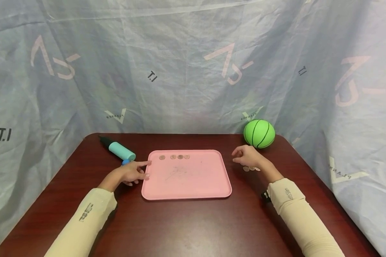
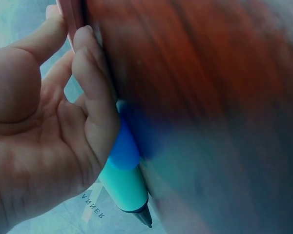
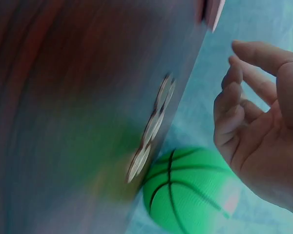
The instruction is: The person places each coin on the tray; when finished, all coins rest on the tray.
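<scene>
My left hand [image 1: 131, 173] is at the left edge of a pink tray [image 1: 186, 185]. Its thumb and index finger are stretched apart, their tips touching the rim, while the other fingers bend in beside the tray near the table. Several coins [image 1: 180, 157] lie in a row along the tray's far side. Right of the tray, my right hand [image 1: 248, 156] hovers over the table with loosely bent fingers and nothing seen between them. A small group of coins [image 3: 152, 126] lies on the table close by that hand, partly overlapping.
A green ball [image 1: 259, 134] sits at the table's far right corner. Left of the tray lies a turquoise marker-shaped object [image 1: 122, 151] with a black tip and a blue end [image 2: 124, 146]. Grey printed cloth [image 1: 180, 96] hangs behind the dark wooden table [image 1: 180, 228].
</scene>
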Motion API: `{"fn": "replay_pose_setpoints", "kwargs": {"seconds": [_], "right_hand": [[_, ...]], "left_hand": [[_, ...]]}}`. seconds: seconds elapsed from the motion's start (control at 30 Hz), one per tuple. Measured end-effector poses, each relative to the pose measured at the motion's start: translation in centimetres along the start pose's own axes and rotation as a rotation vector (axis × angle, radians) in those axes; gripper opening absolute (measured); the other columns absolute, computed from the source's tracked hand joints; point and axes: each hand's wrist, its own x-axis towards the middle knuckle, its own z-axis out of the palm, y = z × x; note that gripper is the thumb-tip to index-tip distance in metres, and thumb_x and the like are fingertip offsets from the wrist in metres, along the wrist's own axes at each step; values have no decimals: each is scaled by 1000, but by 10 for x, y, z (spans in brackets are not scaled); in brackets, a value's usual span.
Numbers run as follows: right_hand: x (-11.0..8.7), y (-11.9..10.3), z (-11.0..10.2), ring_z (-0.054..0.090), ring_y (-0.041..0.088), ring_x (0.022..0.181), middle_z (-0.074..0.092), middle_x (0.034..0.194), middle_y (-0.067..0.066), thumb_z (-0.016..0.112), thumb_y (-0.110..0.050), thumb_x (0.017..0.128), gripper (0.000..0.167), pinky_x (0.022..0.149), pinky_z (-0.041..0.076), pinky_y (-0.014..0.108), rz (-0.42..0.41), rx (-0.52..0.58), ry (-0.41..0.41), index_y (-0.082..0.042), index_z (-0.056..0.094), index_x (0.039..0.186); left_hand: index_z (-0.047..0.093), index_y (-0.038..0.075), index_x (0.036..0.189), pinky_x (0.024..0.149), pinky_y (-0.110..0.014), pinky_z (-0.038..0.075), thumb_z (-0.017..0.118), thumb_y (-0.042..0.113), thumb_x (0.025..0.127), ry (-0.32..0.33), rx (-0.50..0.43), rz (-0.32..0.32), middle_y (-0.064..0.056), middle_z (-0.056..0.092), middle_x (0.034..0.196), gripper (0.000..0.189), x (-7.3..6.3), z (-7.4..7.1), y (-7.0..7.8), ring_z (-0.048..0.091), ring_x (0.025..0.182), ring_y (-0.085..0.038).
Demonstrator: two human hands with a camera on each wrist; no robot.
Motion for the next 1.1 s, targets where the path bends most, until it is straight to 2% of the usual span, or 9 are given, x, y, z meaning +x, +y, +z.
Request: {"fn": "replay_pose_setpoints", "kwargs": {"seconds": [0.1, 0.17, 0.33, 0.47, 0.57, 0.7, 0.83, 0.97, 1.1], "right_hand": [[-5, 13, -4, 53, 14, 59, 56, 70, 3, 76, -13, 84, 27, 65, 46, 33, 34, 7, -22, 0, 71, 107], [-8, 20, -5, 50, 14, 55, 55, 69, 4, 77, -12, 84, 28, 58, 44, 32, 63, 37, -44, 1, 70, 109], [-11, 30, -7, 49, 15, 52, 60, 71, 5, 75, -12, 87, 28, 50, 43, 31, 127, 92, -82, 3, 69, 110], [-11, 34, -8, 57, 15, 67, 65, 78, 4, 75, -17, 88, 30, 68, 50, 34, 109, 32, -79, 3, 70, 109], [-11, 36, -9, 59, 17, 68, 66, 77, 5, 75, -17, 88, 30, 70, 50, 36, 125, 29, -108, 4, 71, 109], [-11, 41, -9, 54, 17, 56, 66, 72, 6, 73, -13, 89, 25, 55, 47, 33, 163, 104, -168, 4, 71, 106], [-8, 43, -8, 48, 18, 48, 66, 68, 8, 71, -13, 92, 20, 46, 42, 33, 190, 191, -189, 4, 70, 102], [-5, 44, -8, 47, 20, 44, 65, 66, 9, 73, -16, 91, 20, 47, 46, 35, 211, 180, -177, 2, 71, 99], [-5, 42, -9, 51, 22, 43, 67, 65, 9, 72, -17, 92, 19, 48, 49, 38, 221, 163, -201, 2, 71, 95]], "left_hand": [[35, 13, 155, 58, -33, 52, 69, 28, 94, 2, -2, 0, -11, 55, 109, 71, 0, 0, 0, 59, 74, -20], [35, 13, 154, 58, -33, 52, 69, 27, 94, 7, -2, 2, -11, 55, 108, 71, -1, 0, 0, 59, 74, -20], [35, 13, 154, 59, -33, 52, 69, 27, 95, 11, -8, 0, -11, 55, 108, 70, 0, 0, 0, 58, 74, -20], [35, 13, 154, 59, -33, 52, 69, 27, 95, 9, -15, -4, -11, 55, 109, 70, 1, 2, -2, 58, 74, -20], [35, 14, 155, 59, -33, 52, 68, 27, 95, 11, -16, -5, -11, 55, 109, 70, 2, 2, -2, 58, 74, -20], [35, 14, 155, 59, -33, 52, 69, 27, 95, 8, -12, -2, -11, 55, 108, 70, 2, 3, -2, 58, 74, -20], [35, 13, 155, 59, -33, 52, 69, 27, 95, 13, -7, -3, -11, 55, 108, 70, 1, 1, -2, 58, 74, -20], [35, 13, 155, 58, -33, 52, 68, 27, 95, 17, -5, -7, -10, 55, 108, 70, 2, 1, -2, 58, 74, -20], [35, 12, 154, 58, -33, 52, 68, 26, 95, 16, -8, 0, -10, 56, 107, 69, 1, 2, -2, 58, 73, -20]]}}
